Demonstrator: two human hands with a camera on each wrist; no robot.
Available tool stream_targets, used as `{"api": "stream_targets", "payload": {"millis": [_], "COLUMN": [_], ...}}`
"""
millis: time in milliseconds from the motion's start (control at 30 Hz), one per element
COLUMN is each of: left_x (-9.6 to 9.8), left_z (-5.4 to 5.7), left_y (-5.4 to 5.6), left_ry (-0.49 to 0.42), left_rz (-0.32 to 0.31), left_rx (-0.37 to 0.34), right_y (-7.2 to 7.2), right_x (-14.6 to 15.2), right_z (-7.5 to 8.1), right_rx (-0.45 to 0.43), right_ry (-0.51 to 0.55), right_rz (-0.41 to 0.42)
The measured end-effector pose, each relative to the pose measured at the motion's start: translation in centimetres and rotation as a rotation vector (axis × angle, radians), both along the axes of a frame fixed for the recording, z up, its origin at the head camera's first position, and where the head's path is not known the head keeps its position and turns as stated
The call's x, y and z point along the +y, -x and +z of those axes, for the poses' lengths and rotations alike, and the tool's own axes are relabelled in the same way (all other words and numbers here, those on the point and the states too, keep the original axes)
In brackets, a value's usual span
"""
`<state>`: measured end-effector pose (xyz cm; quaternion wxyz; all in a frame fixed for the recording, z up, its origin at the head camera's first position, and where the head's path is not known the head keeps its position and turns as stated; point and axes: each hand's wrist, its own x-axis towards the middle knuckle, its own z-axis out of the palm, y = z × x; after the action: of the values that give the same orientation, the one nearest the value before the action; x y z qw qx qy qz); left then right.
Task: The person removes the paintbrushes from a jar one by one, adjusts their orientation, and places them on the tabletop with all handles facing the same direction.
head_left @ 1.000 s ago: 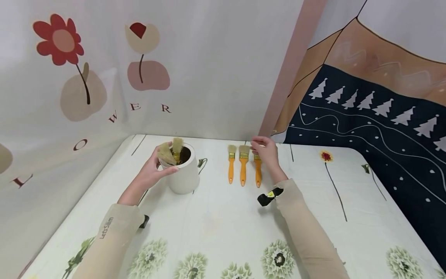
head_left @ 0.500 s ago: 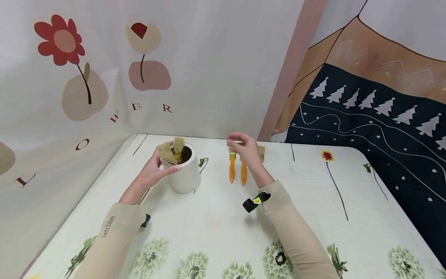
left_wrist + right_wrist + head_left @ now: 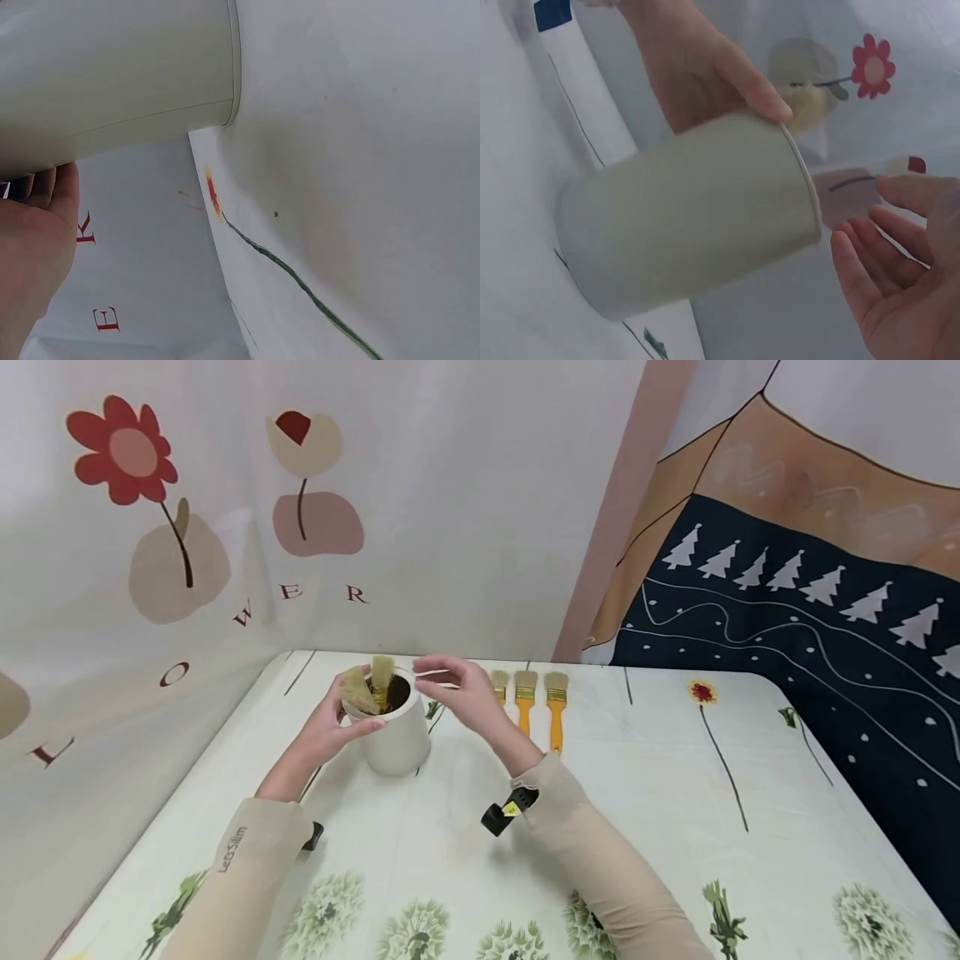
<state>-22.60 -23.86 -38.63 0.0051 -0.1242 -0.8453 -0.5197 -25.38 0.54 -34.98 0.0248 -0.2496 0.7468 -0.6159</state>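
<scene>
A white cylindrical pot (image 3: pixel 396 747) stands on the table, and my left hand (image 3: pixel 324 731) holds it from the left with the thumb at the rim. Two paintbrushes (image 3: pixel 382 672) stick out of its mouth, bristles up; their handles are hidden inside. Just right of the rim is my right hand (image 3: pixel 468 697), fingers loosely bent and nothing in them. The right wrist view shows its fingertips (image 3: pixel 840 238) close to the pot's edge. Three orange-handled paintbrushes (image 3: pixel 557 693) lie side by side to the right, the leftmost partly behind my right hand.
A white tablecloth (image 3: pixel 450 843) with printed flowers covers the table. Behind it hangs a pale curtain (image 3: pixel 465 527) with flower prints. A dark tree-patterned cloth (image 3: pixel 795 618) hangs at the right. Black wrist cameras (image 3: pixel 497 818) are strapped to my wrists.
My right hand has swept left, from over the rightmost lying paintbrush, across the others, to the pot's rim. The left hand and the pot have stayed in place.
</scene>
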Motion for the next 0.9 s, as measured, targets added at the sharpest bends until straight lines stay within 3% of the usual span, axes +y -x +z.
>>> {"api": "stream_targets", "payload": {"millis": [167, 300, 533, 900], "left_x": [0.0, -0.1, -0.3, -0.1], "left_z": [-0.3, -0.3, -0.1, 0.0], "left_y": [0.0, 0.0, 0.0, -0.1], "left_ry": [-0.023, -0.023, -0.005, -0.001], "left_rz": [-0.018, -0.031, -0.024, -0.025], "left_rx": [0.004, 0.014, -0.006, -0.002], "right_y": [-0.8, -1.1, -1.5, -1.6], "right_x": [-2.2, -3.3, -4.1, -5.0], "right_z": [0.1, 0.4, 1.3, 1.7], "right_rx": [0.050, 0.068, 0.055, 0.214], "right_ry": [-0.004, -0.083, -0.313, -0.572], "right_rz": [0.121, 0.146, 0.056, -0.076]}}
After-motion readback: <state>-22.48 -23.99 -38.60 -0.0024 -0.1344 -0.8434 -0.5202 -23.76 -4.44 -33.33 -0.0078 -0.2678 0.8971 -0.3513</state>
